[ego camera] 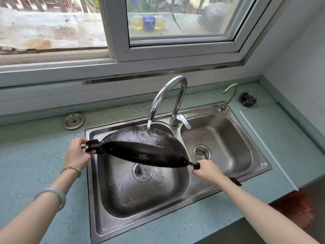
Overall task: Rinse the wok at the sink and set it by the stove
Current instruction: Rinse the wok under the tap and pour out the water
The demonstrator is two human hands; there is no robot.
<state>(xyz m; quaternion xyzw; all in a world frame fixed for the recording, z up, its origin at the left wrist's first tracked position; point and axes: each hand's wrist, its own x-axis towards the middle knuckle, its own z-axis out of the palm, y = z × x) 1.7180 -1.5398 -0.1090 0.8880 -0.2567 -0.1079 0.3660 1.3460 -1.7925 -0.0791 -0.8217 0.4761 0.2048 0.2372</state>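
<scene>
**One wok, two hands, under running water**

A single black wok (140, 147) is held tilted above the left basin of a steel sink (175, 205), its rounded underside turned up toward the window. One stream of water falls from the tall tap (168, 95) onto that underside. The sink has two basins, each with one round drain.

The left hand (77, 154) has its grip closed around the short handle at the wok's left end. The right hand (207, 170) has its grip closed around the long handle, whose dark end pokes out behind the wrist. Two bracelets sit on the left arm: one beaded at the wrist, one pale bangle farther up.

A second, smaller tap (229, 95) stands at the sink's far right corner. On the blue-green counter (35, 164) lie one round metal sink plug (73, 120) at the left and one dark scouring pad (248, 99) at the right. One labelled bottle (148, 22) lies outside the window.
</scene>
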